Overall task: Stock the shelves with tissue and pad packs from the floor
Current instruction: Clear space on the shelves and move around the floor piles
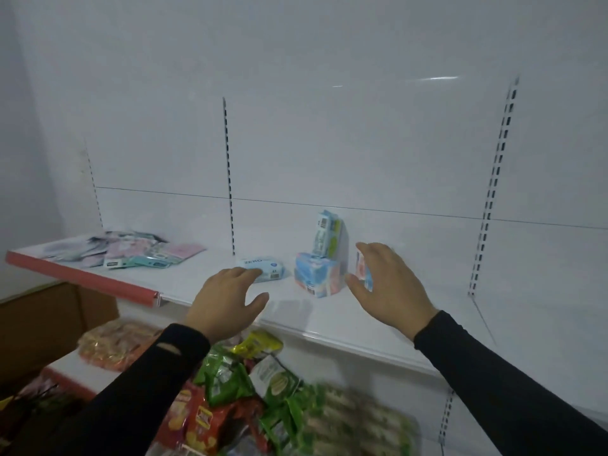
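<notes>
On the white shelf [329,320] lies a flat light-blue pack [268,266]; the fingertips of my left hand [227,299] touch its near end, fingers apart. A blue and pink pack [316,274] stands in the middle with a taller blue and green pack [329,233] upright behind it. My right hand [388,289] grips a small white, pink and blue pack [362,269] standing on the shelf just right of them. Most of that pack is hidden by my fingers.
Several flat pink, teal and grey packets [131,250] lie at the shelf's left end. Snack bags [250,390] in green, red and orange fill the shelf below. A brown cardboard box [49,324] sits lower left. Slotted uprights [493,179] run up the back panel.
</notes>
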`<state>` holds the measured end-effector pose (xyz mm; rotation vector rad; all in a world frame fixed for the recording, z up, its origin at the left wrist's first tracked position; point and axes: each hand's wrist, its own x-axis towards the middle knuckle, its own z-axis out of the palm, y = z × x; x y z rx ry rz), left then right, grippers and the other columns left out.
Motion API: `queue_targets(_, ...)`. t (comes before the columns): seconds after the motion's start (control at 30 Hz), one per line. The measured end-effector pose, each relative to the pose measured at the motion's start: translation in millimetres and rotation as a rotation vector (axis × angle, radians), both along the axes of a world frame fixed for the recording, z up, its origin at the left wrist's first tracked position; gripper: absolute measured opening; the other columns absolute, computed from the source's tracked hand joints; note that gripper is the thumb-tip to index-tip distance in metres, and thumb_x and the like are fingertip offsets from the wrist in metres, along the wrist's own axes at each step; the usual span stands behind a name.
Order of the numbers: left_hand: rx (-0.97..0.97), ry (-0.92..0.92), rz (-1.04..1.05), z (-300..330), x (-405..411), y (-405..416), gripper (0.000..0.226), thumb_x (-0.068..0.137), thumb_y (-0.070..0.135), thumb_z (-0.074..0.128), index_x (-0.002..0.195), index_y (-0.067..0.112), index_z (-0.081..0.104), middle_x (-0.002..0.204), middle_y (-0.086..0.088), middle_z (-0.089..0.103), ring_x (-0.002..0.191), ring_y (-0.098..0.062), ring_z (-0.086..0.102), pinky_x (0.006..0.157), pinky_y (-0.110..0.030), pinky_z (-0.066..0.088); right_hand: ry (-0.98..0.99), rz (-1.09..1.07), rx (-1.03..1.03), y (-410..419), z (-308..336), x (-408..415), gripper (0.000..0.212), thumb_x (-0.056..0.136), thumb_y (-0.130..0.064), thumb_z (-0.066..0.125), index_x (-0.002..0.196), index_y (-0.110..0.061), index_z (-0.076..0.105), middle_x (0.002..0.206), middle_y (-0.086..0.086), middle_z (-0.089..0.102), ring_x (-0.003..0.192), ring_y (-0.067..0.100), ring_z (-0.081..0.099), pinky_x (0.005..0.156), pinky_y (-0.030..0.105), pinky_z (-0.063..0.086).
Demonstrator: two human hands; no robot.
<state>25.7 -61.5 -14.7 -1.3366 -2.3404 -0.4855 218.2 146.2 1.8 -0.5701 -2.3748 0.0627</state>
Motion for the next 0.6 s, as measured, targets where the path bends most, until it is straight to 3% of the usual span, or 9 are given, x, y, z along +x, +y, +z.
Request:
queue_targets(0.1,-0.016,-0.022,0.030,-1.2,-34.4,35.7,0.055,0.092,0.049,0.048,0.139,0.020,0.045,0.130,-0.002,0.056,0.115,-0.021,0.051,0.095,-0.033,0.041,0.011,-0.005,-0.045,35.6,7.1,-47.8,0.066,0.091,-0.051,0.049,0.144,-0.015,0.032,0.141,0.008,0.042,0.127,0.025,0.042,0.101,0.036,0.038)
queue_targets(0.2,-0.060,-0.078,0.065,-1.5,-66.1,67.6,0.053,0.090,0.048,0.050,0.136,0.023,0.046,0.125,-0.002,0.057,0.111,-0.022,0.051,0.092,-0.033,0.042,0.020,0.006,-0.105,68.0,14.5,-95.2,0.067,0.085,-0.058,0.048,0.136,-0.016,0.036,0.124,0.009,0.049,0.112,0.029,0.051,0.090,0.039,0.046)
queue_targets(0.3,-0.104,-0.088,0.098,-1.1,-98.5,94.4,0.052,0.088,0.051,0.053,0.134,0.027,0.046,0.124,0.000,0.056,0.112,-0.022,0.051,0.091,-0.032,0.040,0.031,-0.018,-0.161,96.5,18.8,-139.8,0.081,0.080,-0.067,0.050,0.133,-0.009,0.033,0.119,0.013,0.050,0.104,0.032,0.054,0.086,0.040,0.048)
queue_targets(0.47,-0.235,-0.129,0.160,-7.0,-148.7,124.3,0.073,0.081,0.062,0.055,0.141,0.024,0.037,0.133,-0.003,0.048,0.120,-0.024,0.045,0.098,-0.033,0.036,0.018,-0.099,-0.313,123.4,18.4,-185.8,0.106,0.068,-0.080,0.053,0.138,-0.005,0.027,0.126,0.014,0.050,0.107,0.030,0.056,0.083,0.033,0.047)
queue_targets(0.53,-0.285,-0.162,0.166,-8.9,-164.9,134.1,0.092,0.069,0.075,0.046,0.145,0.025,0.030,0.141,-0.005,0.040,0.127,-0.026,0.039,0.103,-0.035,0.033,0.048,-0.062,-0.357,131.1,12.5,-197.5,0.099,0.062,-0.080,0.057,0.132,-0.013,0.035,0.121,0.006,0.055,0.103,0.024,0.058,0.084,0.033,0.050)
queue_targets(0.6,-0.333,-0.229,0.163,-14.7,-175.3,143.8,0.107,0.058,0.083,0.036,0.148,0.028,0.023,0.149,-0.007,0.030,0.135,-0.028,0.029,0.109,-0.038,0.029,0.105,-0.004,-0.406,136.7,7.6,-203.2,0.077,0.066,-0.067,0.063,0.124,-0.021,0.042,0.112,0.000,0.060,0.093,0.018,0.061,0.078,0.032,0.052)
